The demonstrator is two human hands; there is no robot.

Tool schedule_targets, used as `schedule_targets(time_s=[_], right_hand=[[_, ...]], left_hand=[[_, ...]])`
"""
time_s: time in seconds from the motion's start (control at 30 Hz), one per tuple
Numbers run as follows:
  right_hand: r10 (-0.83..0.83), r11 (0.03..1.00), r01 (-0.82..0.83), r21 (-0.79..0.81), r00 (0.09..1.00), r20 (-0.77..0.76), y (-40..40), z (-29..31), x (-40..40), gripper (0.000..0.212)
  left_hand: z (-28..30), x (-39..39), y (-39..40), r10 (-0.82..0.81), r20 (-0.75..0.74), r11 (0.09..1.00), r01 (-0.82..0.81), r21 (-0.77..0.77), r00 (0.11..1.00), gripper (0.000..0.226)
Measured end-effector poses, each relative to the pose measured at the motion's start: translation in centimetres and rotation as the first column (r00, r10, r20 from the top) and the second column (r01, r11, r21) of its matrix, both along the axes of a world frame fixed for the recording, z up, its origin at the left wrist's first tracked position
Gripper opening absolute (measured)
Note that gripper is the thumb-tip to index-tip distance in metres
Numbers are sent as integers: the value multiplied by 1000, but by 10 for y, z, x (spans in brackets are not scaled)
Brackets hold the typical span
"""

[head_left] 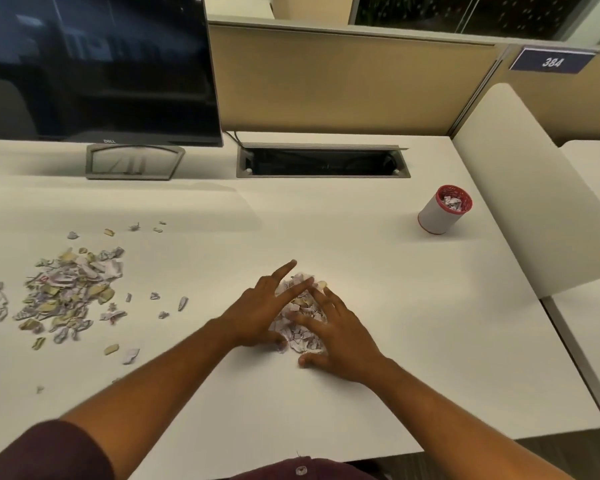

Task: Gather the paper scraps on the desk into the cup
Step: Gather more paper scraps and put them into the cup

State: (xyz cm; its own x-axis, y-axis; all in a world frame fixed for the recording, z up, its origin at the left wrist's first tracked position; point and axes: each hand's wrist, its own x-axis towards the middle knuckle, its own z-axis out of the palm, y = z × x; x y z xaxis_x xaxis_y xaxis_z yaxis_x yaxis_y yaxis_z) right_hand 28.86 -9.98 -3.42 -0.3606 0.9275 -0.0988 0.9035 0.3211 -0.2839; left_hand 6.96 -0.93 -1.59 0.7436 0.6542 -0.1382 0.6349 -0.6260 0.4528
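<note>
A small heap of paper scraps (300, 308) lies at the middle of the white desk (378, 289). My left hand (260, 311) presses against its left side and my right hand (340, 336) lies over its right side, fingers spread, cupping the heap between them. A much larger scatter of paper scraps (70, 291) covers the desk's left part, with loose bits around it. The white cup with a red rim (442, 211) stands upright at the right, apart from both hands, with some scraps inside.
A dark monitor (94, 67) on a grey stand (134, 161) stands at the back left. An open cable slot (323, 162) is sunk into the desk behind. A white divider panel (520, 188) borders the desk on the right. The desk's front edge is near my body.
</note>
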Motion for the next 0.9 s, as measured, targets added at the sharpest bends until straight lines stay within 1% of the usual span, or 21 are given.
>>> schedule_targets(time_s=[0.1, 0.17, 0.2, 0.27, 0.33, 0.37, 0.43, 0.47, 0.53, 0.57, 0.63, 0.73, 0.8, 0.9], right_hand=[[39, 999, -38, -15, 996, 76, 3, 7, -8, 84], [46, 999, -44, -19, 993, 111, 7, 9, -12, 76], [43, 999, -40, -23, 992, 120, 8, 10, -13, 71], [30, 1000, -29, -10, 993, 114, 10, 11, -13, 59], [32, 999, -34, 10, 994, 103, 11, 12, -10, 50], [42, 999, -44, 20, 995, 95, 12, 13, -8, 46], [61, 997, -64, 33, 995, 81, 13, 14, -4, 43], [64, 997, -67, 28, 994, 83, 14, 14, -3, 43], [69, 997, -72, 24, 994, 89, 15, 14, 1, 44], [70, 997, -73, 36, 994, 80, 16, 14, 2, 44], [58, 997, -60, 56, 998, 38, 16, 15, 4, 43], [41, 995, -40, 94, 999, -14, 17, 12, 7, 42], [28, 991, -22, 134, 999, -42, 18, 10, 8, 41], [-3, 988, 13, 157, 998, -63, 23, 7, 6, 37]], left_hand=[[7, 19, 13, -95, -128, 995, 98, 13, 987, 129], [6, 29, 16, -116, -206, 993, 112, -29, 972, 125], [5, 33, 16, -117, -222, 992, 105, -63, 968, 123], [1, 36, 17, -92, -175, 989, 69, -132, 980, 115], [-3, 36, 18, -44, -80, 984, 29, -174, 996, 99], [-5, 34, 18, -28, -57, 982, 16, -190, 998, 91], [-11, 32, 17, 14, -25, 975, -19, -221, 1000, 82], [-14, 30, 14, 64, 28, 971, -56, -232, 998, 78], [-18, 27, 5, 195, 136, 956, -157, -248, 971, 70], [-19, 26, 1, 252, 163, 945, -206, -252, 954, 65], [-21, 25, -7, 337, 189, 923, -285, -257, 922, 52], [-21, 26, -18, 432, 223, 894, -383, -231, 874, 27], [-23, 29, -26, 486, 234, 871, -443, -213, 842, 20], [-24, 33, -33, 529, 249, 848, -491, -201, 811, 16]])
